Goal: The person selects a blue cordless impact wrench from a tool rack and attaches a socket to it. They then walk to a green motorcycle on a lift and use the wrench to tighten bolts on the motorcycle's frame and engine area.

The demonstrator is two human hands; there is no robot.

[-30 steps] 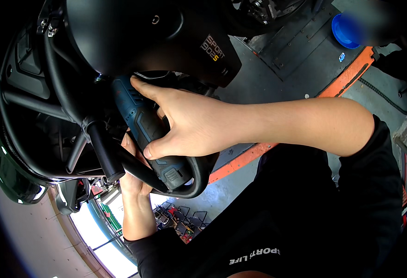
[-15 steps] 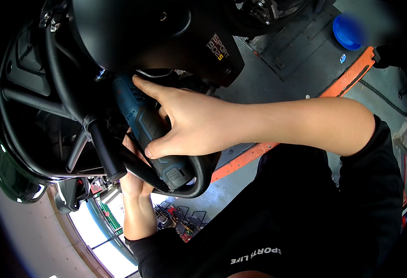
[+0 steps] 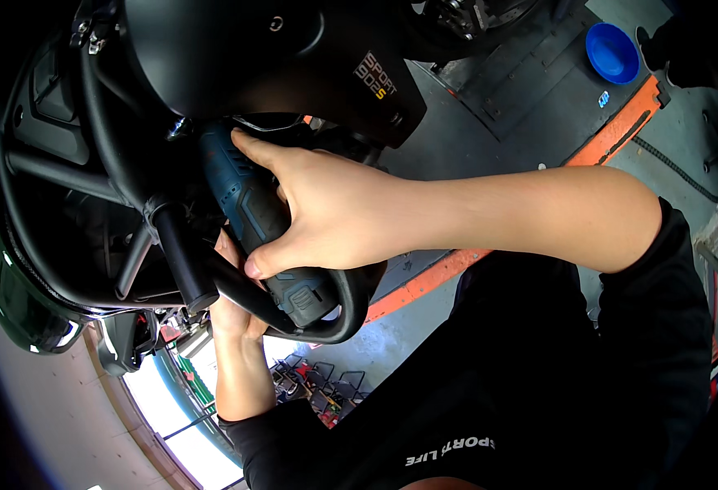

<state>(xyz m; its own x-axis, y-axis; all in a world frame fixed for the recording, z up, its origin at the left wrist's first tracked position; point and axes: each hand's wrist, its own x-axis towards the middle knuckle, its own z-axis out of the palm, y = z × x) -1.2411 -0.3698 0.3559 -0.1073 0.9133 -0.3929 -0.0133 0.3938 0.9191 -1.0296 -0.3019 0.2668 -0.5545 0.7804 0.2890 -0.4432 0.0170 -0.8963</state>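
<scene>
My right hand [image 3: 330, 208] is closed around a blue and black cordless power tool [image 3: 249, 196], thumb and fingers spread along its body. The tool lies at a slant inside the black tubular frame [image 3: 183, 257] of a motorcycle. Its front end is hidden in the dark gap beside a large black body panel [image 3: 228, 61]. Lower down, my left hand [image 3: 230, 314] reaches up from beneath, behind a frame tube close to the tool's body. Most of its fingers are hidden by the tube and the tool, so its hold cannot be made out.
An orange-edged lift platform [image 3: 612, 131] runs beneath the motorcycle. On it, at the upper right, stands a blue bowl [image 3: 612, 53]. A dark green glossy panel [image 3: 20, 290] curves at the left. Folding chairs [image 3: 318, 380] stand on the floor at lower centre.
The right hand and the tool have shifted very slightly left. Both hands keep nearly the same places. The blue bowl, blurred before, now shows sharply.
</scene>
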